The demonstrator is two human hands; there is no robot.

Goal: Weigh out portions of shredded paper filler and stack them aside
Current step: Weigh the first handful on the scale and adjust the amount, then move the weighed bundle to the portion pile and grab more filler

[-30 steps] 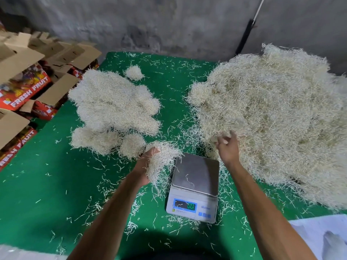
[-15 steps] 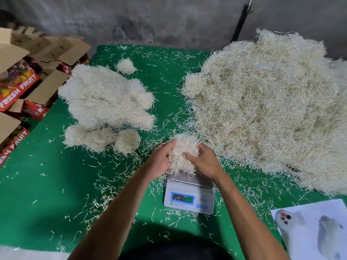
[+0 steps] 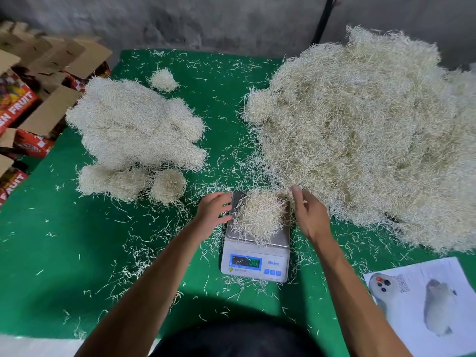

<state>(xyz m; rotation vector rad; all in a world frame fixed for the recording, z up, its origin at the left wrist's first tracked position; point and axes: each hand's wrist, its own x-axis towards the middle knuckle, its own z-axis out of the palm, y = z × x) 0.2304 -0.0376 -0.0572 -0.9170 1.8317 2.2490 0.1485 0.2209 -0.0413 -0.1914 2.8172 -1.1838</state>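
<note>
Portion (image 3: 258,215) sits on scale (image 3: 255,264), both hands open beside it (left hand (image 3: 212,211), right hand (image 3: 309,215)); many weighed bundles (image 3: 134,135) stacked left, big heap (image 3: 373,137) remains.

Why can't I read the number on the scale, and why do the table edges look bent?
Head view: the scale's display is lit blue but its digits smear, too blurred to read. The wide-angle lens bows the green table outward at the edges. A dark shadow lies at the bottom centre. Both hands, left hand and right hand, look slightly soft.
</note>
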